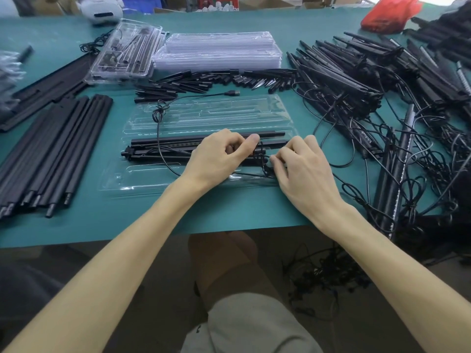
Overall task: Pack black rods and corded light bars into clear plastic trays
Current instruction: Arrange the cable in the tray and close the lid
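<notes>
We see a clear plastic tray (204, 115) lying flat on the green worktop (229, 210), directly ahead of the person. Black rods (165, 141) and a corded light bar (153, 152) lie lengthwise across the middle of the tray. The left hand (216, 156) rests on these parts with its fingers curled and its thumb pressed toward the bundled cord (262, 161). The right hand (303, 166) sits just beside it, its fingertips pinching the same cord bundle at the near side of the tray. A loose length of cord runs up across the tray to a USB plug (232, 93). A bundle of long black rods (53, 154) lies to the left. A stack of empty clear trays (219, 50) stands further back, beside a filled tray (125, 54). Short black spikes (216, 81) lie in a row between the stack and the open tray. A heap of corded light bars (369, 93) fills the right side of the worktop.
</notes>
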The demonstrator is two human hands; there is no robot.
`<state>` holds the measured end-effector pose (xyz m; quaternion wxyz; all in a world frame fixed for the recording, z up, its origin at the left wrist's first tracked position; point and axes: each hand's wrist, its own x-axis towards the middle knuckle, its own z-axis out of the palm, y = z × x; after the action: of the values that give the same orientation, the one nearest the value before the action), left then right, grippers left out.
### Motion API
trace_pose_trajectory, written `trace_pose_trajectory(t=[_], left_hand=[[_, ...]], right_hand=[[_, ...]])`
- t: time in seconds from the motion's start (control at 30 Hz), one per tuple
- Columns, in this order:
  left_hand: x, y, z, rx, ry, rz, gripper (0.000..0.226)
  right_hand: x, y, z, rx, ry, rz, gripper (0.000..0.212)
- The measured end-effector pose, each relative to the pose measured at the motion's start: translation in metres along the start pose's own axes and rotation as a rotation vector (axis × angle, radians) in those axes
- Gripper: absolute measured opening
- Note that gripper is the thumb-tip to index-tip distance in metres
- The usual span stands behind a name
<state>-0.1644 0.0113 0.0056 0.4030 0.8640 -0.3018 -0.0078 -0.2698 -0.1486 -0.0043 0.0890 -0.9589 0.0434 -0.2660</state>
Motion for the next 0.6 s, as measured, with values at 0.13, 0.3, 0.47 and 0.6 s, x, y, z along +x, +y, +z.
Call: trace_pose_trajectory(t=[0.13,0.3,0.47,0.6], left_hand=[[-0.0013,0.0007,0.0001,0.007,-0.01,0.02,0.046],[-0.001,-0.0031,-0.0025,0.022,-0.042,0.083,0.02],[0.0001,-0.0062,-0.0048,0.042,-0.09,0.1,0.009],[0.0008,-0.0071,-0.0036,0.061,-0.101,0.097,0.013]], right_hand=[[-0.0001,-0.0005,0.0009,0.033,-0.021,0.025,0.026],[-0.0008,0.0002,0.0,0.075,-0.057,0.062,0.029],[-0.0033,0.0056,-0.0051,0.169,-0.145,0.065,0.043],[-0.0076,0.0041,-0.0086,-0.076,-0.048,-0.056,0.04]])
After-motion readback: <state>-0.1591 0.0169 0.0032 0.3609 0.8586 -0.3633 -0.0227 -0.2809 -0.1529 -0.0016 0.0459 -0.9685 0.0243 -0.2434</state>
